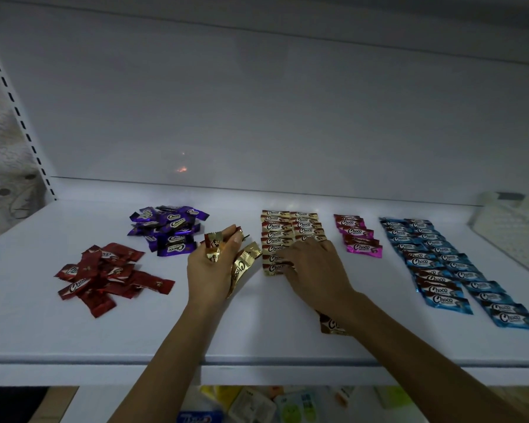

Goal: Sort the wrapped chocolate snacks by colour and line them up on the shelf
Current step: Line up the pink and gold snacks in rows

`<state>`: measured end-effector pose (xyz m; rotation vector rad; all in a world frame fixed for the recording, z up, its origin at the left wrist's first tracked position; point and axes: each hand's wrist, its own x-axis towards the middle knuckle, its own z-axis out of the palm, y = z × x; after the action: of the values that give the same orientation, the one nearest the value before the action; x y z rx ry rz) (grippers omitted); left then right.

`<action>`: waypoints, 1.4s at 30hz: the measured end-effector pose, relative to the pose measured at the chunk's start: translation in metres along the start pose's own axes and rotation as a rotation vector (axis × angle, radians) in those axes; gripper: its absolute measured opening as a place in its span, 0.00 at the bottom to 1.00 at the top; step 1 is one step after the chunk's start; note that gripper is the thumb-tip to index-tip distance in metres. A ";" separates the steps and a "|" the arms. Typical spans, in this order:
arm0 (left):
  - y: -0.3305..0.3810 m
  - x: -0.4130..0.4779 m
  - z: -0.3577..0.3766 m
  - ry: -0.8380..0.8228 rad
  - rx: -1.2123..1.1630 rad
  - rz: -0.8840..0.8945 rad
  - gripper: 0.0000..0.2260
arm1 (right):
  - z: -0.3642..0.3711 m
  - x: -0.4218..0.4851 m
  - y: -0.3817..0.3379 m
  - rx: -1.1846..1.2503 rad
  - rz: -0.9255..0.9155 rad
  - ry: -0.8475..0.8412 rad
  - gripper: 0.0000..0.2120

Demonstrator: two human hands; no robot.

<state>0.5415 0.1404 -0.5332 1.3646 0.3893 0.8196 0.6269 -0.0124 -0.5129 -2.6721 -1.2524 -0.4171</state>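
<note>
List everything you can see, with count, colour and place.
red snacks: pile, red, front left
purple snacks: pile, purple, back left
gold rows: two columns, gold, centre
pink snacks: one short column, pink, right of gold
blue snacks: two long columns, blue, far right
stray gold snack: one, gold, front centre
basket: one, white, right edge
shelf: one, white, under everything
left hand: one, grips held gold snacks
right hand: one, rests on gold rows

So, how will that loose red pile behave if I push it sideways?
Probably slides easily: the red pile has glossy wrappers on a smooth shelf. Likely scatters, since packets overlap loosely. Probably light and bendy, like the gold packets curving in the left hand.
</note>
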 end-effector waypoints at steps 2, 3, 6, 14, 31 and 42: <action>0.001 -0.001 0.000 -0.008 -0.019 0.007 0.06 | 0.002 0.002 0.000 0.014 0.001 -0.007 0.15; 0.001 -0.001 0.001 -0.016 -0.024 0.009 0.06 | 0.004 0.002 0.000 0.011 -0.001 -0.023 0.15; 0.003 -0.003 0.002 -0.072 -0.054 0.014 0.09 | 0.005 0.003 -0.001 0.112 0.035 0.022 0.14; -0.001 -0.004 0.001 -0.056 0.055 0.067 0.07 | -0.026 0.009 -0.031 1.223 0.345 -0.209 0.07; 0.004 -0.007 0.003 0.095 0.298 0.124 0.04 | -0.037 -0.012 -0.007 1.254 0.490 0.053 0.02; 0.003 -0.008 0.001 0.084 0.306 0.092 0.04 | -0.019 -0.032 0.004 0.515 0.200 0.007 0.10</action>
<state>0.5359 0.1338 -0.5319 1.6441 0.5373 0.9223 0.6070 -0.0430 -0.5046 -2.3137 -0.9193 -0.0605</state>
